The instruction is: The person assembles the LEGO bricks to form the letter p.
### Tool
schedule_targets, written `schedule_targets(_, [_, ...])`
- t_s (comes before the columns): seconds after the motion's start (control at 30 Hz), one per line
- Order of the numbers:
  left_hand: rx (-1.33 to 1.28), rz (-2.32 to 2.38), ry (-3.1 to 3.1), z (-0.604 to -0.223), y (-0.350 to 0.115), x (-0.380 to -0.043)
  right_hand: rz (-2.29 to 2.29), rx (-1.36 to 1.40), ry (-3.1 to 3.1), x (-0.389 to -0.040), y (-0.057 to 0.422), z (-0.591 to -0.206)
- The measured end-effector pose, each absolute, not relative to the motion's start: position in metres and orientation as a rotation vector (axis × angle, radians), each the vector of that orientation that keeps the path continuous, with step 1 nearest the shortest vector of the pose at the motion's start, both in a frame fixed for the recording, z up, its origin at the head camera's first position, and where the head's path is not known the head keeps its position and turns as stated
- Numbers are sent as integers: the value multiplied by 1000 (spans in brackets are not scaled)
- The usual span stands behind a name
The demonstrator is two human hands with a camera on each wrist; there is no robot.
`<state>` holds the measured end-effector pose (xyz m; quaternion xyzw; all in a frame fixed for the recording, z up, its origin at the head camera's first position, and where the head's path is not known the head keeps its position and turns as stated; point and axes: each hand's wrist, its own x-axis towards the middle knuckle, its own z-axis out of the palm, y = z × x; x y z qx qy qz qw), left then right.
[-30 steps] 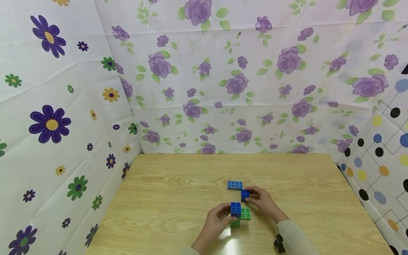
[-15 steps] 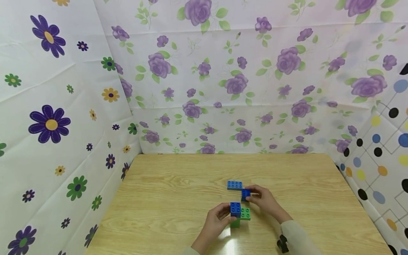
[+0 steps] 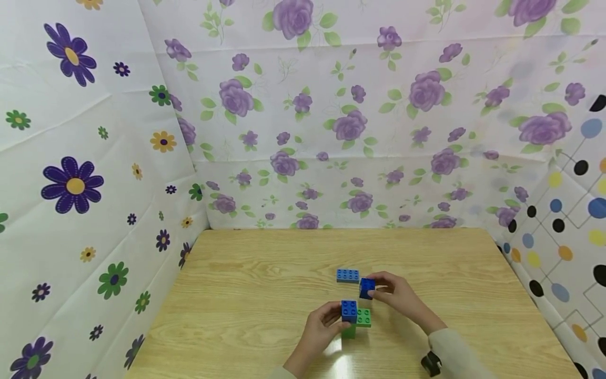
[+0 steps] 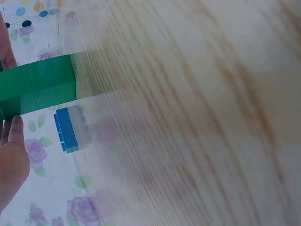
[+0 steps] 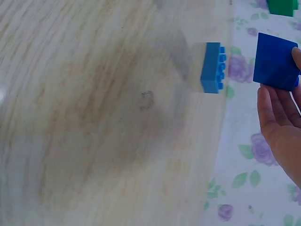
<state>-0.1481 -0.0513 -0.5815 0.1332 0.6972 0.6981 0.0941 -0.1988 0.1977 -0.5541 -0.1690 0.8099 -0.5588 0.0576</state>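
The person's left hand grips a short stack of green plastic bricks topped by a dark-blue square plastic brick with four studs, standing on the wood-grain table; fingers partly hide how its layers join. The right hand, thumb and fingers close together, pinches a second dark-blue square plastic brick, raised just beyond the stack, near a lighter-blue rectangular plastic brick. The step in hand seems to be adding this brick; the next move calls for lining up studs while the left hand steadies.
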Motion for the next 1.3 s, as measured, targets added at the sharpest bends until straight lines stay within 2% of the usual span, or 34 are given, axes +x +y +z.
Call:
schedule_targets(0.73, [366,2067,2064,-581,-51,-148,-1683,-714,2406,-170,208,-527])
schedule_targets(1.3, [387,2069,2068,-579,-51,-148,-1687,-783,2384,-153,208,-528])
